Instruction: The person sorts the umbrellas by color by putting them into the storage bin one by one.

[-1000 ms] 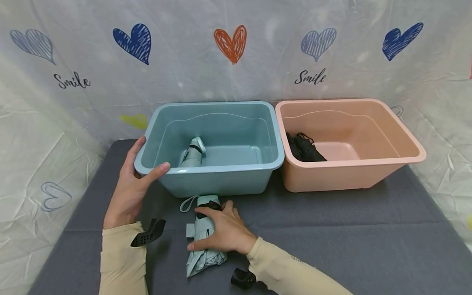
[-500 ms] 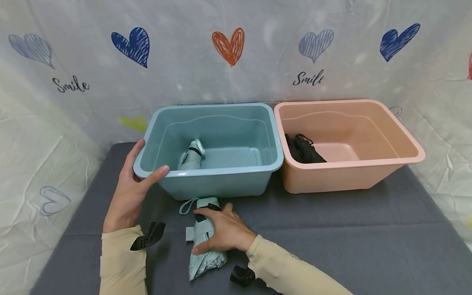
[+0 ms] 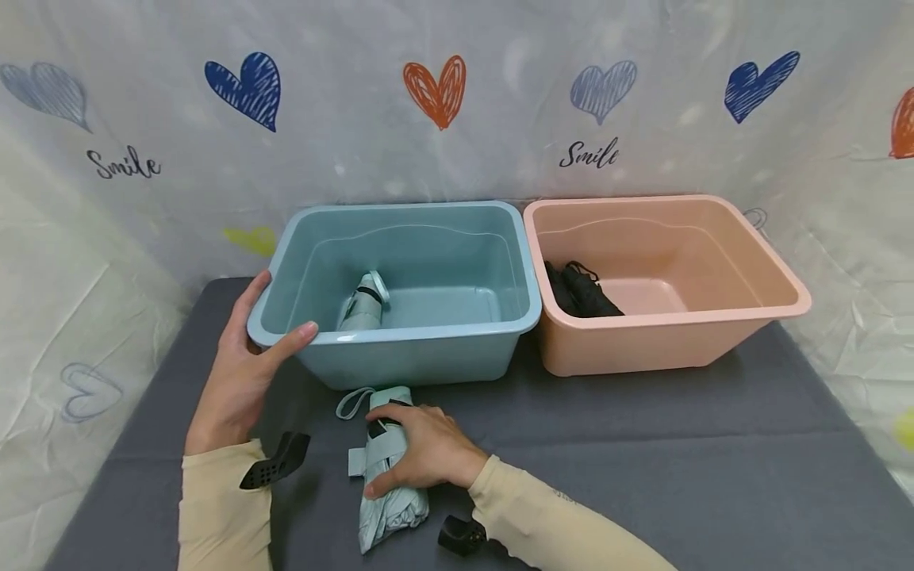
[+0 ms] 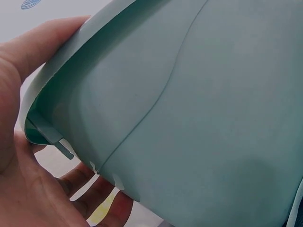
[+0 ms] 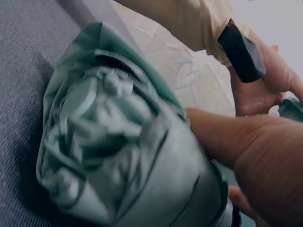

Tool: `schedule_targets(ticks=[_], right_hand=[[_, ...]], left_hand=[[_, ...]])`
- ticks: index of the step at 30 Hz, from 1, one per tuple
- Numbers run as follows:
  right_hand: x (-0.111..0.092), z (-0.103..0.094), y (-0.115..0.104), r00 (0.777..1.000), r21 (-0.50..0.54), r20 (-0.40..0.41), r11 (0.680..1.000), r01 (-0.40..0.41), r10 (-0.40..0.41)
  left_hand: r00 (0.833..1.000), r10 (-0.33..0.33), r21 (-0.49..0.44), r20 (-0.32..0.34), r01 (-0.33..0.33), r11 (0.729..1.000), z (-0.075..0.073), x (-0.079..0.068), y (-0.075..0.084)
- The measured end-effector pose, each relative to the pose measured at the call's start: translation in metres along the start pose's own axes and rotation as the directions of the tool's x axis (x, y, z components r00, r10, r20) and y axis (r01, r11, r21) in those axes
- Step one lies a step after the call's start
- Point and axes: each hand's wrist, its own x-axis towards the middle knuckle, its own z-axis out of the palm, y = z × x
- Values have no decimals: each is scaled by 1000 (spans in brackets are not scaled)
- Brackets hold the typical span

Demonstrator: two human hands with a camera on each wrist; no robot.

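Observation:
My left hand (image 3: 236, 369) grips the near left corner of a blue plastic bin (image 3: 414, 357); its thumb lies on the rim and the fingers reach round the side, as the left wrist view shows. In front of that bin, my right hand (image 3: 432, 448) holds a folded pale green umbrella (image 3: 389, 507) across its middle, thumb and fingers on either side. The umbrella lies on the table with its wrist loop toward the bin and its gathered cloth toward me. In the right wrist view the umbrella's bunched cloth (image 5: 123, 127) is partly blurred.
Another pale green umbrella (image 3: 364, 305) lies inside the blue bin. A pink bin (image 3: 664, 345) stands against its right side, with black folded umbrellas (image 3: 589, 293) at its left end. Behind both hangs a printed curtain (image 3: 357, 135). Grey cloth covers the table (image 3: 607, 444).
The whole head view has shifted a little to the left. Both hands keep their holds on the bin and the umbrella. The umbrella has barely moved in the right hand.

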Motion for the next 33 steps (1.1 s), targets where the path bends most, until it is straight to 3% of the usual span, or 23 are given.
schedule_targets(ticks=[7, 15, 21, 25, 29, 33], right_hand=[[-4, -1, 8, 998, 143, 18, 988, 57, -61], [-30, -22, -4, 982, 355, 67, 924, 144, -178], [-54, -56, -31, 958, 283, 20, 921, 268, -285], [-64, -82, -50, 931, 269, 15, 898, 348, -365], [-64, -106, -64, 914, 263, -9, 881, 392, -405], [-55, -126, -76, 916, 244, -41, 885, 396, -399]], left_hand=[[1000, 4, 2, 6, -4, 1000, -1, -1, -2], [1000, 20, 1, 2, -20, 1000, -2, -1, -3], [1000, 17, 21, -14, -17, 1000, -2, 1, 1], [1000, 24, 10, -5, -24, 1000, -3, 1, 2], [1000, 9, 32, -3, -9, 999, -3, 1, 1], [1000, 2, 24, -1, -2, 1000, -3, 2, 0]])
